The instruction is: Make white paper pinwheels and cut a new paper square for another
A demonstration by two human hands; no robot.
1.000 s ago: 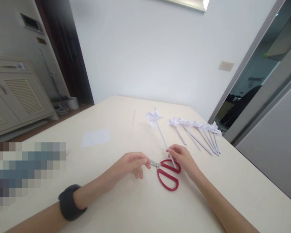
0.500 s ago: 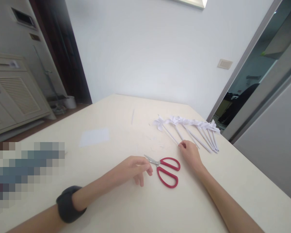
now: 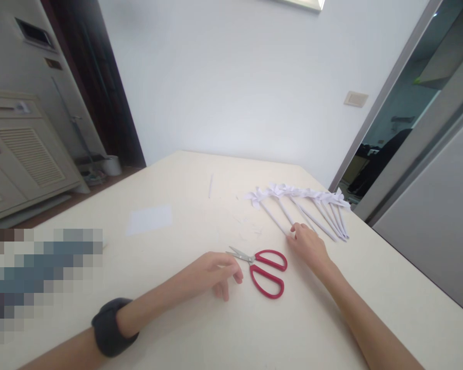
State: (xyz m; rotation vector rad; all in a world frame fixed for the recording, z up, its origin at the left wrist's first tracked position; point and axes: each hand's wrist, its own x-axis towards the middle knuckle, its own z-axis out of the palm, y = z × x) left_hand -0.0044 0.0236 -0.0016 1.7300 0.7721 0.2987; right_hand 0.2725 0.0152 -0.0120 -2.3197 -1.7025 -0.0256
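Several white paper flowers with rolled stems lie in a row at the right of the table. My right hand (image 3: 310, 247) is at the stem end of the leftmost paper flower (image 3: 273, 218); its thumb and forefinger are apart, with the thumb close by the stem tip. Between my hands lies a pair of scissors (image 3: 268, 273) with red handles, the blades slightly spread and pointing left. My left hand (image 3: 216, 272) hovers or rests just left of them, fingers loosely bent and holding nothing. A dark band circles that wrist.
A white paper sheet (image 3: 150, 220) lies at left on the cream table (image 3: 193, 339). Small paper scraps (image 3: 247, 226) are scattered behind the scissors, and a thin white paper stick (image 3: 211, 186) lies farther back. A pixelated patch hides the table's left side. A wall stands behind.
The thumb and forefinger of my right hand have parted at the stem end, and the hand has shifted slightly right. The leftmost flower sits a little farther right. My left hand has hardly moved.
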